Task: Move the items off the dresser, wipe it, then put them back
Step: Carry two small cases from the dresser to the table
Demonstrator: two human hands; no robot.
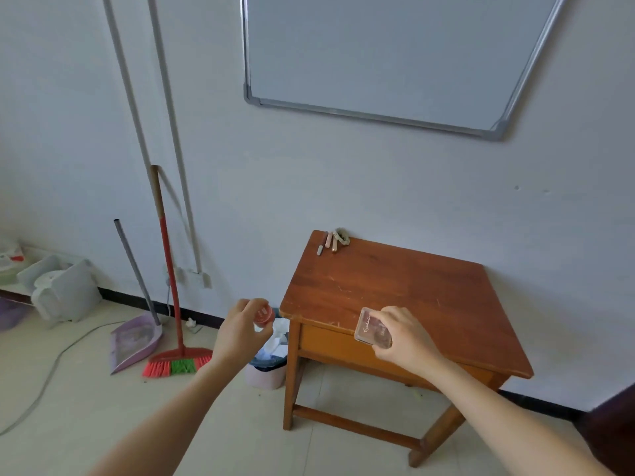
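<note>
The dresser (405,290) is a small brown wooden table with a drawer, standing against the white wall. My left hand (240,333) grips a small round red jar (264,315) in the air, just left of the dresser's front left corner. My right hand (403,336) holds a flat clear rectangular case (369,327) with pink contents over the dresser's front edge. At the back left corner of the top lie a grey pencil (322,243), two pinkish sticks (331,242) and a beige hair tie (342,236).
A pink waste bin (266,367) with paper scraps stands on the floor by the dresser's left leg. A red broom (171,297) and a purple dustpan (134,341) lean at the wall to the left. A whiteboard (388,53) hangs above. A cable (51,369) runs across the floor.
</note>
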